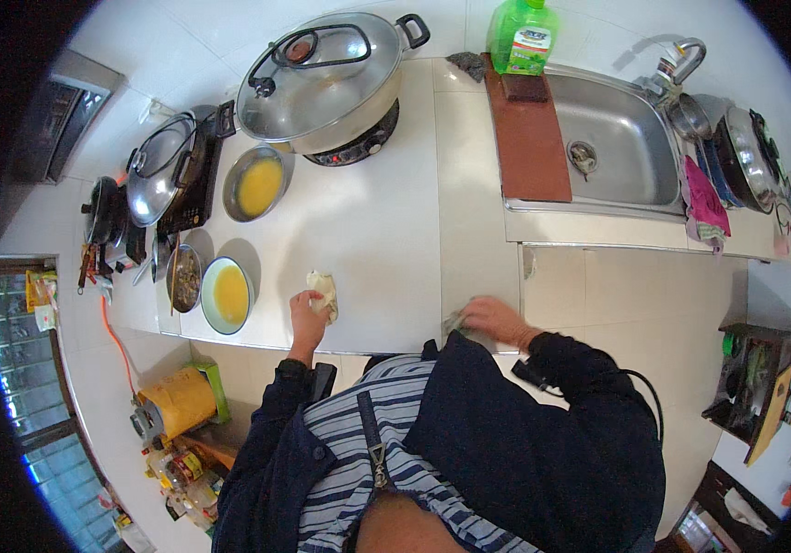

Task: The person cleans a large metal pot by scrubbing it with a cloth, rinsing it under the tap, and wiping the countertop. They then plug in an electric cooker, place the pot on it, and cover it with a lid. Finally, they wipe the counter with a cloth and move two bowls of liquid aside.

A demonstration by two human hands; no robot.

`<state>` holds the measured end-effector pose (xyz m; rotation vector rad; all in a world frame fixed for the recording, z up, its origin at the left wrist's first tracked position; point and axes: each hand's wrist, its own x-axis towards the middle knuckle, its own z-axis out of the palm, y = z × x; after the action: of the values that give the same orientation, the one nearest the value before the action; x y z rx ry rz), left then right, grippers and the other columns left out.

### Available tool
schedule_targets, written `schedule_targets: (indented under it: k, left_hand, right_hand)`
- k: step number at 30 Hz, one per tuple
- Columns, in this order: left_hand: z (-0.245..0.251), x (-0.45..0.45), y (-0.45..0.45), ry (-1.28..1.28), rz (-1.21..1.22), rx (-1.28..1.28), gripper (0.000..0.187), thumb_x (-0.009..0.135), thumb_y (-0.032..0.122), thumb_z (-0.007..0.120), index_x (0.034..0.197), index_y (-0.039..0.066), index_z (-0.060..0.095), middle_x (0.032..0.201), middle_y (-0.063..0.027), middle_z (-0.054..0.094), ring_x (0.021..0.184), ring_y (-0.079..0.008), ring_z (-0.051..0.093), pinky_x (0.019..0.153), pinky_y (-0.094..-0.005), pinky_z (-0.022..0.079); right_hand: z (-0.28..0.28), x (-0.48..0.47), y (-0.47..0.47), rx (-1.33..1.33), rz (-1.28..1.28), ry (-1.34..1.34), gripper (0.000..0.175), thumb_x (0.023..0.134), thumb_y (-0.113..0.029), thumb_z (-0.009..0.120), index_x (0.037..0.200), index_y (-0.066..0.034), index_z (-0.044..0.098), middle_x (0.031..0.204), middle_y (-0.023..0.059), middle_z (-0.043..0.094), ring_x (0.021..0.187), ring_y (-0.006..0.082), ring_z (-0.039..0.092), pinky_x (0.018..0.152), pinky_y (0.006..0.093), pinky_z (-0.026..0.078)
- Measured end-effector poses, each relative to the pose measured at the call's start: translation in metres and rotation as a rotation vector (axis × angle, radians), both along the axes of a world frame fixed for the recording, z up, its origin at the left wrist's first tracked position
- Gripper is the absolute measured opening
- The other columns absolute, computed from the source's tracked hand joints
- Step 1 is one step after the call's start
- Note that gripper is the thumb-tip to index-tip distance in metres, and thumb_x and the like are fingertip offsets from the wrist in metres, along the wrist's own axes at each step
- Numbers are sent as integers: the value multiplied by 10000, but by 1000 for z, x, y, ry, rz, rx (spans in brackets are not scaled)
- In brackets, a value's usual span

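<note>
My left hand (308, 322) pinches a crumpled pale cloth or tissue (323, 297) on the white countertop. Near the counter's front edge, my right hand (496, 320) has its fingers on a greyish cloth (453, 321), partly hidden beneath them. Left of my left hand stands a white bowl of yellow liquid (231, 295), and beside it a bowl of dark food (186, 278) with chopsticks (175, 273) across it. Farther back is a metal bowl of yellow liquid (260, 186).
A large lidded pan (326, 83) sits on an induction cooker (361, 142). Back left is a lidded wok (160, 173). At right are a steel sink (617, 138), a reddish-brown board (530, 152) over its left side, a green bottle (523, 38) and a pink cloth (706, 197).
</note>
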<state>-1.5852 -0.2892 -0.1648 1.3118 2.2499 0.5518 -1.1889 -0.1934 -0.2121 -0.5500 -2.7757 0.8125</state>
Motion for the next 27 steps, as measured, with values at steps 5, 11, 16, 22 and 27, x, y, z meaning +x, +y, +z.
schedule_targets:
  k: [5,11,16,22,27]
  left_hand:
    - [0,7,-3,-50,-19,-18,310,634,60,665,910,93,527,1026,-150,469,1014,-321,444,874,-372,386]
    - [5,31,24,-101,-114,-8,312,637,62,668,915,94,529,1024,-148,476,1018,-311,445,860,-363,399]
    - [8,42,29,-94,-191,28,303,645,78,675,912,92,533,1019,-138,485,1033,-304,438,829,-366,424]
    - [-15,50,46,-160,-230,-27,291,657,88,673,916,84,539,1014,-141,480,1019,-300,445,783,-365,461]
    - [-8,58,60,-175,-207,-71,301,661,93,680,925,73,538,1032,-149,452,984,-284,469,762,-357,491]
  right_hand:
    - [2,36,87,274,-784,114,158,720,-52,495,841,-93,588,874,97,561,875,284,516,769,385,421]
    - [-21,0,104,82,-706,62,303,695,1,483,960,-90,598,1005,125,573,988,314,499,886,382,388]
    - [-3,44,126,164,-1315,118,288,723,3,461,982,-31,581,1023,150,575,932,336,521,873,393,392]
    - [-36,-1,92,58,-966,270,161,751,-73,468,875,-49,568,861,117,558,859,305,511,754,418,409]
    - [2,-51,-22,37,-239,-59,222,787,-187,489,956,-73,580,1010,85,577,1017,270,500,864,389,401]
